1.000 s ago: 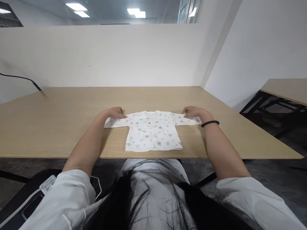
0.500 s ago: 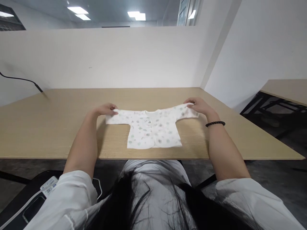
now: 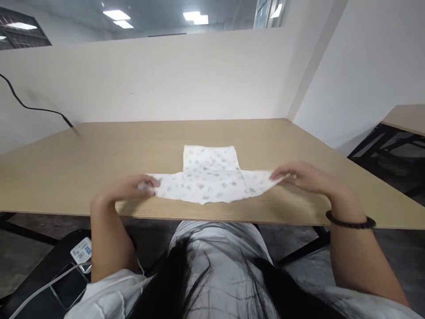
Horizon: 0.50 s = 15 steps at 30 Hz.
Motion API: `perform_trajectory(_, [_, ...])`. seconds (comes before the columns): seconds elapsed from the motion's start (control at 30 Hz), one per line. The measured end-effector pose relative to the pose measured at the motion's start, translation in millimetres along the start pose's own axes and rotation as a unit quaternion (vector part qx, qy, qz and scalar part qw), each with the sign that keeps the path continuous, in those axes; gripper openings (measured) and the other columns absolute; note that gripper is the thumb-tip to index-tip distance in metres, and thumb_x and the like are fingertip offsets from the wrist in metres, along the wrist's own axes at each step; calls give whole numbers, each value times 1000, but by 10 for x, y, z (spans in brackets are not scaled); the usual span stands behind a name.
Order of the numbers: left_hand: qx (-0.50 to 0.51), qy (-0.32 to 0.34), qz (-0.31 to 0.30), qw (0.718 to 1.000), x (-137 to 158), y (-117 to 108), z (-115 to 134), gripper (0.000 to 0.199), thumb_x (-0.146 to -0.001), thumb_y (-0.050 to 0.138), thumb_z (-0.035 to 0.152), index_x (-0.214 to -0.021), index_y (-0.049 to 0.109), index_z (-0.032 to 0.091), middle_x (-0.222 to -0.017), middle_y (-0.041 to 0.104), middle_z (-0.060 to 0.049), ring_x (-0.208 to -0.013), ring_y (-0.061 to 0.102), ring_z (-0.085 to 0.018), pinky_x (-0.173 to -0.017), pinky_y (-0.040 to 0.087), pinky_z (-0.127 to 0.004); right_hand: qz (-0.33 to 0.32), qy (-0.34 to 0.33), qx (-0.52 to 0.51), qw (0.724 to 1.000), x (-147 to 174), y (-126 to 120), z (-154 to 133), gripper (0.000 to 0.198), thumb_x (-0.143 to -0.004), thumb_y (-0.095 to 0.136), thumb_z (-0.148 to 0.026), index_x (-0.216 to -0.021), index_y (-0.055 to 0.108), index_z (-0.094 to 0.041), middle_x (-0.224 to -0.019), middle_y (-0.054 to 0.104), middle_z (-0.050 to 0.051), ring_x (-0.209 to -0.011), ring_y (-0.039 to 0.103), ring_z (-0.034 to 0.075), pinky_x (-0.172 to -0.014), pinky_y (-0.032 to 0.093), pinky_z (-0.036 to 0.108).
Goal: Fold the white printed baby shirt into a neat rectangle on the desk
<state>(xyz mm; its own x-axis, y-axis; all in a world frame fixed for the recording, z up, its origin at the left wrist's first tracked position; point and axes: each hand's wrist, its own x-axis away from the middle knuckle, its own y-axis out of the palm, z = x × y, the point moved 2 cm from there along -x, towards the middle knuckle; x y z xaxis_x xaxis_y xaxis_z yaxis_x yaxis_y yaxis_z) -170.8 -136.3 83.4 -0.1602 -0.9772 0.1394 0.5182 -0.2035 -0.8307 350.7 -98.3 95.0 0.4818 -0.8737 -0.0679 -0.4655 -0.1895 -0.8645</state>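
A small white baby shirt point(image 3: 212, 177) with a scattered print lies on the wooden table point(image 3: 139, 137). Its hem points to the far side and its shoulder edge faces me, with both sleeves stretched out sideways. My left hand point(image 3: 134, 187) is closed on the end of the left-lying sleeve. On the other side my right hand point(image 3: 297, 175), with a dark braided bracelet point(image 3: 350, 221) on its wrist, pinches the opposite sleeve end, slightly raised. The sleeve ends are partly covered by my fingers.
A white partition point(image 3: 199, 79) stands behind the table. At the left, a black cable point(image 3: 36, 108) reaches the tabletop. A black seat point(image 3: 36, 274) below on the left carries a phone point(image 3: 69, 285) and a white labelled pack point(image 3: 82, 250). Another table point(image 3: 407, 117) is at the right.
The shirt has turned end for end: its hem, which was near me, now lies on the far side. Both hands have come closer to the table's front edge, still holding the sleeves.
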Motion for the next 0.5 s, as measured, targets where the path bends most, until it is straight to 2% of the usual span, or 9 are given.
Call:
perform_trajectory(0.03, [6, 0, -12, 1000, 107, 135, -13, 57, -58, 74, 66, -104, 72, 32, -119, 70, -4, -113, 60, -33, -96, 46, -35, -43, 20, 1, 999, 119, 95, 16, 28, -85, 58, -47, -95, 76, -27, -106, 76, 10, -100, 69, 32, -87, 55, 40])
perform_trajectory(0.1, [3, -1, 19, 1000, 251, 323, -57, 59, -67, 66, 69, -114, 67, 32, -131, 64, -5, -121, 57, -32, -100, 45, -35, -59, 56, 6, 997, 339, 219, 75, 34, -86, 58, -53, -108, 74, -32, -118, 74, 7, -108, 68, 31, -90, 55, 38])
perform_trajectory(0.13, [-10, -18, 53, 998, 283, 379, -90, 61, -70, 62, 70, -117, 65, 31, -133, 63, -7, -124, 55, -32, -103, 44, -36, -41, 74, 13, 996, 427, 256, 118, 38, -86, 57, -56, -113, 72, -34, -124, 71, 6, -111, 66, 31, -91, 55, 37])
perform_trajectory(0.2, [-50, -79, 136, 986, 274, 436, -152, 67, -77, 51, 70, -124, 60, 24, -136, 59, -13, -127, 53, -35, -106, 41, -42, 45, 122, 50, 990, 538, 304, 224, 46, -89, 51, -62, -117, 70, -32, -129, 68, 8, -115, 64, 32, -94, 53, 39])
perform_trajectory(0.3, [-116, -208, 222, 945, 153, 481, -178, 75, -84, 39, 66, -129, 56, 9, -136, 55, -27, -129, 48, -45, -105, 39, -54, 148, 204, 155, 955, 534, 445, 350, 54, -90, 44, -63, -108, 70, -19, -116, 69, 19, -110, 63, 37, -93, 49, 46])
perform_trajectory(0.37, [-153, -256, 245, 923, 72, 519, -145, 72, -85, 40, 61, -123, 58, 3, -131, 55, -33, -126, 49, -50, -101, 39, -59, 169, 259, 211, 927, 455, 589, 369, 53, -92, 43, -57, -103, 69, -13, -105, 69, 23, -105, 62, 38, -89, 47, 47])
perform_trajectory(0.43, [-164, -245, 253, 921, 21, 559, -110, 59, -85, 45, 53, -114, 62, 5, -123, 60, -32, -120, 54, -49, -97, 43, -58, 172, 295, 236, 910, 366, 703, 332, 46, -95, 41, -46, -100, 68, -9, -101, 69, 24, -101, 63, 38, -84, 46, 45])
perform_trajectory(0.5, [-129, -208, 264, 933, 4, 591, -116, 43, -85, 46, 44, -107, 60, 10, -110, 66, -26, -110, 61, -43, -91, 47, -52, 184, 315, 226, 903, 291, 730, 261, 41, -96, 39, -37, -101, 66, -7, -99, 69, 25, -95, 64, 37, -79, 46, 44])
